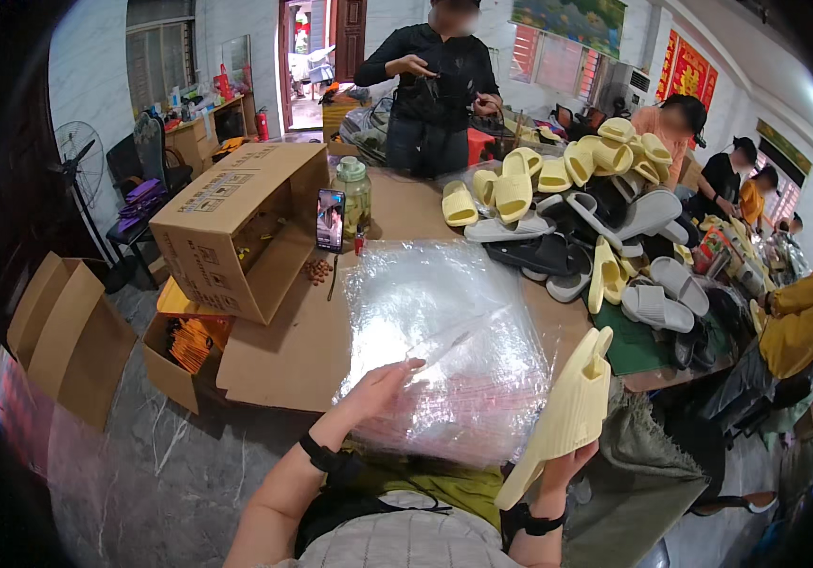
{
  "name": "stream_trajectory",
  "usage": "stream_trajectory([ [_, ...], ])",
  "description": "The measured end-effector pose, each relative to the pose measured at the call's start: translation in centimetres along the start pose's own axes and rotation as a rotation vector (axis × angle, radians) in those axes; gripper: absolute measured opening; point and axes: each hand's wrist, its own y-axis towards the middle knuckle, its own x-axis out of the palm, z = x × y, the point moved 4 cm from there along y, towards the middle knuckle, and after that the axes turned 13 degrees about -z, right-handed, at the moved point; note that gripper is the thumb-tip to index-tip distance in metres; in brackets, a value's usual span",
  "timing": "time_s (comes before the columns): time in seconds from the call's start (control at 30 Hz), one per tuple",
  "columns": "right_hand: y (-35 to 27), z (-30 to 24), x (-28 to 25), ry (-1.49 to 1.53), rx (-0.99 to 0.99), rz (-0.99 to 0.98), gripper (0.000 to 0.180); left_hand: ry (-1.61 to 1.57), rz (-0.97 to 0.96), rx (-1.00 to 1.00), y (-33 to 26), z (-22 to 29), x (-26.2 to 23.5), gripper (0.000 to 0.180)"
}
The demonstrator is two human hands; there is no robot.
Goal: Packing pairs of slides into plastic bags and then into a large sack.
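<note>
In front of me lies a stack of clear plastic bags [435,293], shiny, with pinkish strips along the near edge. My left hand [383,388] is over the left near part of the stack, its fingers closed on the film of the top bag, which lifts in a fold. Off the table's near right corner, my right hand [567,466] grips a pale yellow slipper [567,412], held upright and tilted; a second one seems to lie against it. Further right rises a heap of yellow, grey and black slippers [605,213].
An open cardboard box [227,227] stands on the table's left, beside a propped phone [329,220] and a green-lidded jar [354,189]. A lower box [184,350] holds orange items. One person [435,95] stands across the table; several others work at the right.
</note>
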Motion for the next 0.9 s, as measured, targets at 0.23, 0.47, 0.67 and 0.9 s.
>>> stream_trajectory([
  [0.23, -0.2, -2.3, 1.9, -0.270, -0.141, -0.151, 0.029, 0.269, 0.131, 0.162, 0.6, -0.5, -0.9, 0.040],
  [0.47, 0.2, -2.5, 2.1, -0.188, -0.042, -0.154, 0.039, 0.083, 0.171, 0.026, 0.8, -1.4, -0.9, 0.034],
  [0.67, 0.6, -2.5, 2.7, -0.209, -0.060, -0.203, 0.038, 0.112, 0.051, 0.115, 0.8, -1.9, -0.7, 0.036],
  [0.9, 0.0, -3.9, 4.3, -0.396, -0.089, -0.296, 0.044, 0.598, 0.045, 0.179, 0.7, -0.1, 0.9, 0.043],
])
